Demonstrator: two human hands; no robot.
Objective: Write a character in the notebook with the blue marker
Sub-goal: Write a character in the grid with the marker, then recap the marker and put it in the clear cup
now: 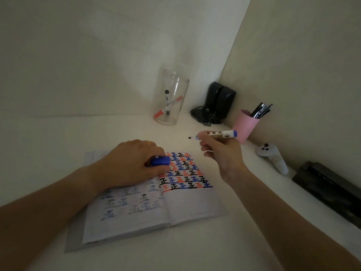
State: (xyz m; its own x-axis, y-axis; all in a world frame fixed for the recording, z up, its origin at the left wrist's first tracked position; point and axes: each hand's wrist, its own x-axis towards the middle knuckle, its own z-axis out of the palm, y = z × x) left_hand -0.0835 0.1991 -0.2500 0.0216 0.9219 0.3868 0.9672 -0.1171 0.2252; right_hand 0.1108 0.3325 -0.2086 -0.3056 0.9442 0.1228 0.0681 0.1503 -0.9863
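A: Item, marker (216, 134)?
B: Uncapped, gripped in right hand (220, 151), above the desk beyond the notebook (187, 204).
A: Left hand (132, 163)?
B: Pressed on notebook's far-left corner, clutching blue cap (160, 160); fingers partly hidden.
A: Left page?
B: Faint, blurred characters.

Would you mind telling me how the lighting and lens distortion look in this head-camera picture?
Head view: dim overall, with a brighter pool on the desk around the open notebook and right hand holding the uncapped blue marker; corners fall dark; wide-angle bending curves the wall edges and stretches both forearms; the left hand, holding the blue cap, is sharp enough.
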